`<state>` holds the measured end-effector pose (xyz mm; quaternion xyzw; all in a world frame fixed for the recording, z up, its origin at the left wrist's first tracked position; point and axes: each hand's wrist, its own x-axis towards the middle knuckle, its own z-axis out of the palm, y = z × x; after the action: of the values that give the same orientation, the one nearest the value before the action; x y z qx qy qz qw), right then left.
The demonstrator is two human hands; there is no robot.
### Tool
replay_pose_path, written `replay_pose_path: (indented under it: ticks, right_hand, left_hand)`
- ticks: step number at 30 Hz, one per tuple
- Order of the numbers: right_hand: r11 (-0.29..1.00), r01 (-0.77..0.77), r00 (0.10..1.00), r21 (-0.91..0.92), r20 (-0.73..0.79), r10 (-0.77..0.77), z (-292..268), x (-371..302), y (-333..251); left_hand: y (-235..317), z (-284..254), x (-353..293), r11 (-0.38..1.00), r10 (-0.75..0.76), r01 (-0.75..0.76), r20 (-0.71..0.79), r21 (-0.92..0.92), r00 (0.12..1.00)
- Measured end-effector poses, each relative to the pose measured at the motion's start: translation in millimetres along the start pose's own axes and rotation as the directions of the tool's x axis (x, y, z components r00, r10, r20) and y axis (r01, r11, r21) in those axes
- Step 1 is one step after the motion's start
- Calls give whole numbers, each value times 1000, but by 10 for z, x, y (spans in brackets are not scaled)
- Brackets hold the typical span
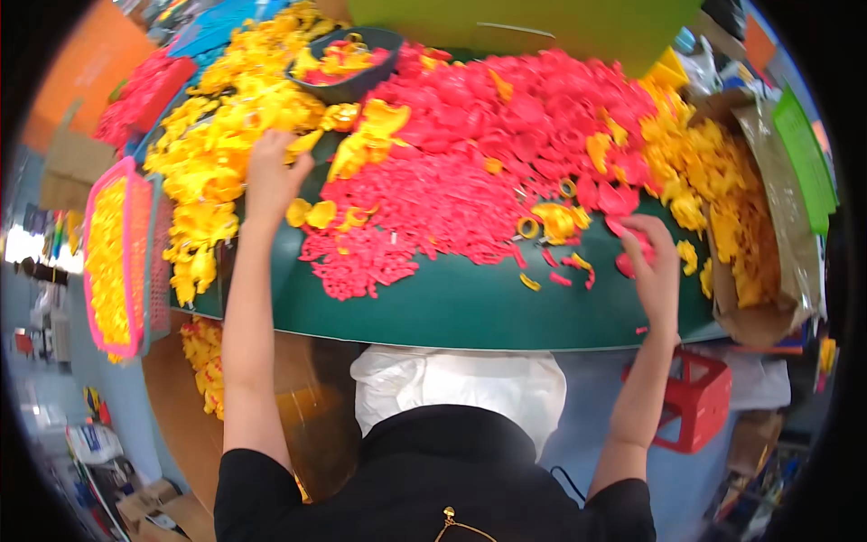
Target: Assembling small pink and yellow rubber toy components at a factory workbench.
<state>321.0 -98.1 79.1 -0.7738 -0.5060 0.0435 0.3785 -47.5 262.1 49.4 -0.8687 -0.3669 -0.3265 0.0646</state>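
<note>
1. Two bare hands show in my head view, both over the green table (470, 312), which I take as my landmark.
2. On the table's left part I see the left hand (278, 176), its thumb and fingers bent inward at a thin yellow piece (307, 142). From here I cannot tell whether that piece is gripped or only touched.
3. Over the table's right part I have the right hand (657, 266), fingers curved down around some small pink pieces (624, 265). Blur keeps me from telling whether it has closed on any.
4. Along the table's left side lies a yellow heap (194, 158), running up to the far edge.
5. Across the table's middle I see a pile of thin pink strips (433, 212); toward the far side, rounder pink cups (542, 108) are heaped behind them.
6. Near the table's far edge, left of centre, a dark bowl (372, 83) holds yellow and pink bits.
7. Beside the table's left end, I see a pink basket (135, 262) full of yellow bits; at its right end, a cardboard box (768, 163) holds yellow pieces.
8. Below the table's near edge, to the right, is a red stool (709, 411).
</note>
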Motion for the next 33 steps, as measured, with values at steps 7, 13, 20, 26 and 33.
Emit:
replay_pose_path:
  ticks: [7, 13, 20, 26, 33]
  right_hand:
    - [994, 108, 985, -10, 140, -106, 548, 106, -313]
    - [996, 61, 968, -64, 248, -44, 674, 51, -584]
    - [977, 95, 995, -190, -2, -97, 1021, -204, -507]
    - [978, 130, 990, -161, 76, -119, 1002, -246, -478]
    - [981, 194, 959, -12, 212, -187, 715, -289, -610]
  left_hand:
    - [1218, -757, -599, 907, -139, 124, -8, -403, 990]
    - [2105, -397, -1340, 731, 356, -206, 105, -651, 929]
    - [2268, -233, -1317, 778, 339, -186, 151, -601, 929]
    - [2312, -254, -1333, 839, 358, -245, 155, -487, 921]
    - [2362, -200, -1379, 854, 321, -203, 177, -479, 930]
